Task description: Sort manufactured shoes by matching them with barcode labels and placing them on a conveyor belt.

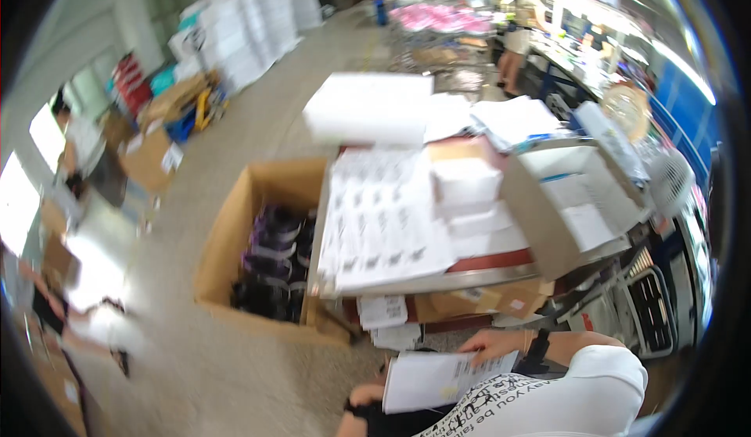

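A white sheet with rows of dark print (426, 382), perhaps a thin stack, lies low in front of my body. My left hand (366, 395) is closed on its left edge, the fingers partly hidden behind it. At the far right edge, my right hand (486, 345) grips the same sheet, fingers bent over its top. A dark band circles each wrist. Beyond stands a table with a large sheet of small dark printed marks (379, 218) on its near left part. Beside that sheet is a small white box or paper block (467, 183).
Left of the table stands an open cardboard box (221, 257) holding dark and purple items. An open grey-white box (579, 202) sits at the table's right, with a fan (671, 177) beyond. A chair (645, 312) is at right. Other people (86, 155) are at left and far right.
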Motion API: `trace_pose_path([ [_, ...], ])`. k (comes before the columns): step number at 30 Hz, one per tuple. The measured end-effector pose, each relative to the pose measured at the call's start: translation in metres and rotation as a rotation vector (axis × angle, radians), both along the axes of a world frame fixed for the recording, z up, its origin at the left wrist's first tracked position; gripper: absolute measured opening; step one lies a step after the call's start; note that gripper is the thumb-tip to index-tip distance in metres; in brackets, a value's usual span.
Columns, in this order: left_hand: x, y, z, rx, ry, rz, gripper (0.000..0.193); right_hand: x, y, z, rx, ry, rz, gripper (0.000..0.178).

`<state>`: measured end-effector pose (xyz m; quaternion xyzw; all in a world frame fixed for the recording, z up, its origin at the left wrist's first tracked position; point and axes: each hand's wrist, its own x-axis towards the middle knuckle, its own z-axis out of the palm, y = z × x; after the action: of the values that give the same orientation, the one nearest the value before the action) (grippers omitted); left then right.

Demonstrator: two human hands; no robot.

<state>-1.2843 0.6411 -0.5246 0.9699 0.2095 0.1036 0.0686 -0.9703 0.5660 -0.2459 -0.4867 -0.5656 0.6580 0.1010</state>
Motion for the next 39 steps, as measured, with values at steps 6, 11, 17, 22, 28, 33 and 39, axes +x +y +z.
trace_pose_path([
  [6, 0.049, 0.02, 0.186, -0.585, -0.436, -0.092, 0.074, -0.015, -0.012, 0.183, 0.217, 0.36, -0.122, 0.049],
  [11, 0.105, -0.047, 0.414, -1.238, -0.683, 0.058, 0.07, 0.007, -0.036, 0.301, 0.354, 0.509, -0.51, 0.057],
  [17, 0.16, -0.076, 0.602, -1.74, -0.759, 0.35, 0.055, 0.038, -0.108, 0.371, 0.478, 0.084, -0.805, 0.057],
  [22, 0.241, -0.08, 0.622, -1.511, -0.322, 0.006, 0.018, 0.084, -0.208, 0.36, 0.237, 0.021, -1.105, 0.047],
  [28, 0.397, -0.173, 0.629, -1.631, -0.027, -0.239, 0.021, 0.137, -0.333, 0.35, 0.129, -0.241, -1.282, 0.048],
  [33, 0.516, -0.289, 0.605, -1.809, 0.389, -0.421, 0.029, 0.15, -0.439, 0.354, 0.239, -0.635, -1.884, 0.041],
  [39, 0.627, -0.406, 0.536, -2.167, 0.824, -0.016, 0.037, 0.147, -0.539, 0.365, -0.066, -0.524, -2.306, 0.044],
])
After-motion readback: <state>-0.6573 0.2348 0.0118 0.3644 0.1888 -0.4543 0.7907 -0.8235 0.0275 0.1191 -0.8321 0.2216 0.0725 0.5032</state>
